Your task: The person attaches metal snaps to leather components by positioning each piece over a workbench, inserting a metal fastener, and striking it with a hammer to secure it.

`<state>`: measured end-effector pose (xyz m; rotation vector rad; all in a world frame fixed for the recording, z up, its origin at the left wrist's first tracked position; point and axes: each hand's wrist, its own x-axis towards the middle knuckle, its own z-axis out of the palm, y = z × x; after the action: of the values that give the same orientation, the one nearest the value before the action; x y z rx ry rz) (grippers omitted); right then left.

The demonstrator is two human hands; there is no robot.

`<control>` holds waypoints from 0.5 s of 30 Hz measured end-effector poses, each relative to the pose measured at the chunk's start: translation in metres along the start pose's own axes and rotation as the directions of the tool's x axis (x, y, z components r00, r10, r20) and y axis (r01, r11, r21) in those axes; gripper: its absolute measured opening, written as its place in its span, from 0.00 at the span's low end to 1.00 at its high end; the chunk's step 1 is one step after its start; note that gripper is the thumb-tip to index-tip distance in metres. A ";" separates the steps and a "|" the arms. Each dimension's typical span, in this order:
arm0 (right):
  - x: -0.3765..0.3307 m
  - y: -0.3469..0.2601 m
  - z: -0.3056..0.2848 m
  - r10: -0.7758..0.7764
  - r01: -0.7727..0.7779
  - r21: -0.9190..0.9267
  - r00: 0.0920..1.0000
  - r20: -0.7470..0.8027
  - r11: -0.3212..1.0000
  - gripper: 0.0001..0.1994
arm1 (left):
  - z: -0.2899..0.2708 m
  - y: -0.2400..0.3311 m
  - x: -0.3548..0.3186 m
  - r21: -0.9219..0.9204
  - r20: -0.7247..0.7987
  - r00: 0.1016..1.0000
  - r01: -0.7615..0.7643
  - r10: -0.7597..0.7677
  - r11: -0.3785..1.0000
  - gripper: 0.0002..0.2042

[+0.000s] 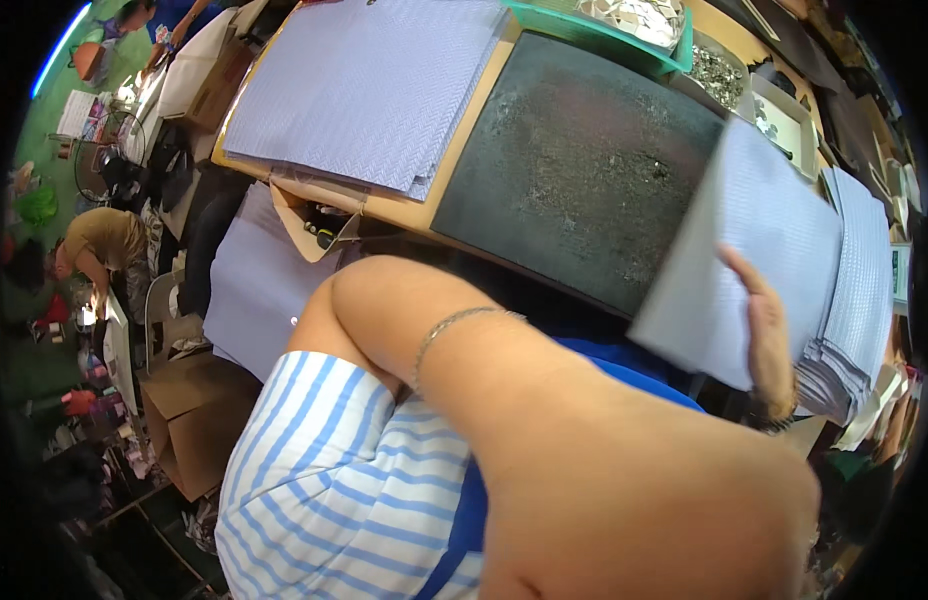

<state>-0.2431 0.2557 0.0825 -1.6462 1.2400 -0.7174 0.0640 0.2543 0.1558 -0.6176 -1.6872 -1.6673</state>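
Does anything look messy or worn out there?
The black square board looks worn, with rough greyish patches. Beside the pale blue textured sheet at the right hand, the stack of pale blue textured sheets looks untidy: its lower corners don't line up.

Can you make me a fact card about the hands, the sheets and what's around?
Left hand: close to the camera; fingers unclear
Right hand: touching a pale blue sheet
Sheet: overlaps the right edge of the dark board
Left stack: textured sheets, left of the board
Right stack: beyond the sheet
Green tray: holds pale pieces
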 end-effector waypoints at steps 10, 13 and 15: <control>0.064 0.071 -0.055 -0.347 0.071 -0.733 0.909 -0.232 0.677 0.22 | -0.130 0.018 -0.109 0.725 -0.687 0.718 0.687 0.110 0.044 0.23; 0.102 0.074 -0.095 -0.448 0.134 -0.691 0.843 -0.297 0.710 0.17 | -0.178 0.040 -0.231 0.043 -0.989 0.128 0.717 0.070 -0.696 0.34; 0.142 0.074 -0.109 -0.428 0.082 -0.759 0.862 -0.271 0.646 0.16 | -0.193 0.044 -0.245 0.012 -0.997 0.063 0.715 0.047 -0.699 0.37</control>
<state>-0.3210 0.0815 0.0485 -2.4689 1.7814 -0.8577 0.2840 0.0971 -0.0056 2.3079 -2.0311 -0.0301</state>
